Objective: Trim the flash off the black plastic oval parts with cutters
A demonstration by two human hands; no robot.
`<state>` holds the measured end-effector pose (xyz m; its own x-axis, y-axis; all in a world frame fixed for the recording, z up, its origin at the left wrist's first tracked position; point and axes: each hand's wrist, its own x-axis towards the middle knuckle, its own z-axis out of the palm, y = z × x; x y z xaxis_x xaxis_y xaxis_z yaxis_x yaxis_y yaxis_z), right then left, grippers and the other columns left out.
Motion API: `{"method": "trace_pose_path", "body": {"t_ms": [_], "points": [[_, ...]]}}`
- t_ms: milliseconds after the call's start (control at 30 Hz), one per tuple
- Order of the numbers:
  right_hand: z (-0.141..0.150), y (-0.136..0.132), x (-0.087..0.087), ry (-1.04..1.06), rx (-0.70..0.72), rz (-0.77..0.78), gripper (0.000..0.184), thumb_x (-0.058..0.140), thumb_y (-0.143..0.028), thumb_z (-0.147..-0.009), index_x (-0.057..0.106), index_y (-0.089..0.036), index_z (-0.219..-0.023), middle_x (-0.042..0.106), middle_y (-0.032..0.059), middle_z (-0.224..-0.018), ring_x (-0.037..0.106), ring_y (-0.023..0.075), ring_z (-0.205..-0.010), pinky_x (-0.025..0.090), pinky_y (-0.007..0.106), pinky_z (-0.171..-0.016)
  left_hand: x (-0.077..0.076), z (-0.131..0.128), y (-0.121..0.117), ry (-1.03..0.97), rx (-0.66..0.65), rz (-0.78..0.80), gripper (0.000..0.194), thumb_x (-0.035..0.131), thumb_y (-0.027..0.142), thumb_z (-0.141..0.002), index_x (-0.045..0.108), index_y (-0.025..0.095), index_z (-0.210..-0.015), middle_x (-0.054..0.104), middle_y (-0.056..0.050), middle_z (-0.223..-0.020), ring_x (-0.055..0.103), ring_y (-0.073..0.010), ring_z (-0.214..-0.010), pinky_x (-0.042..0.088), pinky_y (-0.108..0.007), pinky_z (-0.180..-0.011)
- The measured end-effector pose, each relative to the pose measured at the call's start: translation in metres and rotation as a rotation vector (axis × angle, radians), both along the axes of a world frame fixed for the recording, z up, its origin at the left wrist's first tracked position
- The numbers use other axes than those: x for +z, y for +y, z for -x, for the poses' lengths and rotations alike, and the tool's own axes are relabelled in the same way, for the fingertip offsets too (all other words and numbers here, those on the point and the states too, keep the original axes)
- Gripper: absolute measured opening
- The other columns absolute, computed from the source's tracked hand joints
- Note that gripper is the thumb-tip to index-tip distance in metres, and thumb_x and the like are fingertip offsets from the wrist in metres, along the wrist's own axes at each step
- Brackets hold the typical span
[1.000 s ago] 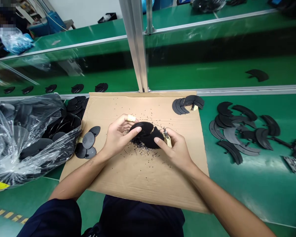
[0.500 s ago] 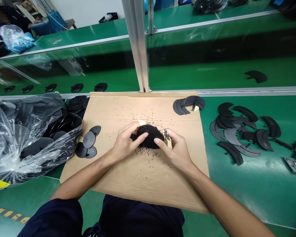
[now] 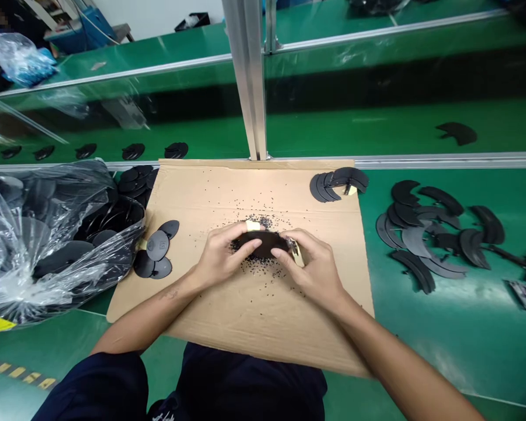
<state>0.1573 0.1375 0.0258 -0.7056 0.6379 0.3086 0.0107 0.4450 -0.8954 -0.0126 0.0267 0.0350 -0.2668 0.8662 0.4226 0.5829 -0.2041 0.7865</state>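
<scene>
My left hand [image 3: 225, 254] and my right hand [image 3: 310, 264] meet over a sheet of brown cardboard [image 3: 245, 321]. Between them, the left fingers grip a black rubbery disc [image 3: 263, 244], seen nearly edge-on and partly hidden by my fingers. A pale tape wrap [image 3: 253, 225] covers one left fingertip. My right hand holds small metal nippers with cream handles [image 3: 296, 252] against the disc's edge. Fine black flecks [image 3: 249, 270] lie scattered on the cardboard under and around my hands.
A clear plastic bag of black discs [image 3: 48, 234] slumps at the left, beside several loose discs [image 3: 156, 252]. Black crescent pieces sit at the cardboard's far corner [image 3: 336, 184] and lie heaped on the green belt [image 3: 421, 231]. A metal upright [image 3: 245, 76] stands beyond the cardboard.
The disc has turned flatter and lower between my hands, and my hands have drawn closer together. More black flecks lie on the cardboard, and the view has shifted slightly.
</scene>
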Motion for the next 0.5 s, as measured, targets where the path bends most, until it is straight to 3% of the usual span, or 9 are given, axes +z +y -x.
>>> {"method": "trace_pose_path", "body": {"t_ms": [133, 233, 333, 500], "points": [[-0.0017, 0.0006, 0.0002, 0.001, -0.009, -0.224, 0.008, 0.065, -0.024, -0.09, 0.067, -0.023, -0.098, 0.07, 0.0029, -0.085, 0.063, 0.019, -0.078, 0.049, 0.034, -0.07, 0.0023, 0.0003, -0.0027, 0.219, -0.048, -0.117, 0.031, 0.067, 0.019, -0.092, 0.066, 0.016, -0.123, 0.077, -0.008, -0.101, 0.073, -0.0159, -0.091, 0.063, -0.03, -0.081], [-0.0021, -0.0007, -0.0005, 0.046, 0.009, -0.326, 0.014, 0.063, -0.012, -0.089, 0.066, -0.023, -0.097, 0.07, 0.0023, -0.083, 0.063, 0.0184, -0.076, 0.048, 0.034, -0.067, 0.0038, 0.0002, -0.0031, 0.111, -0.062, -0.076, 0.039, 0.072, 0.024, -0.09, 0.064, 0.016, -0.127, 0.077, -0.008, -0.101, 0.073, -0.0156, -0.088, 0.063, -0.03, -0.079], [-0.0015, -0.0018, -0.0016, 0.094, 0.019, -0.394, 0.021, 0.059, -0.005, -0.087, 0.064, -0.023, -0.096, 0.071, 0.0022, -0.085, 0.064, 0.0178, -0.075, 0.049, 0.034, -0.067, 0.004, 0.0007, -0.0025, 0.001, -0.097, -0.066, 0.028, 0.073, 0.028, -0.09, 0.071, 0.017, -0.116, 0.076, -0.008, -0.1, 0.072, -0.0158, -0.09, 0.062, -0.03, -0.077], [-0.0004, -0.0003, -0.0044, 0.097, 0.036, -0.426, 0.021, 0.058, -0.006, -0.087, 0.066, -0.022, -0.097, 0.073, 0.0037, -0.087, 0.065, 0.0175, -0.073, 0.05, 0.035, -0.067, 0.0012, -0.0004, -0.002, 0.046, -0.083, -0.2, 0.025, 0.074, 0.021, -0.089, 0.072, 0.017, -0.113, 0.078, -0.006, -0.095, 0.071, -0.0146, -0.086, 0.06, -0.029, -0.075]]}}
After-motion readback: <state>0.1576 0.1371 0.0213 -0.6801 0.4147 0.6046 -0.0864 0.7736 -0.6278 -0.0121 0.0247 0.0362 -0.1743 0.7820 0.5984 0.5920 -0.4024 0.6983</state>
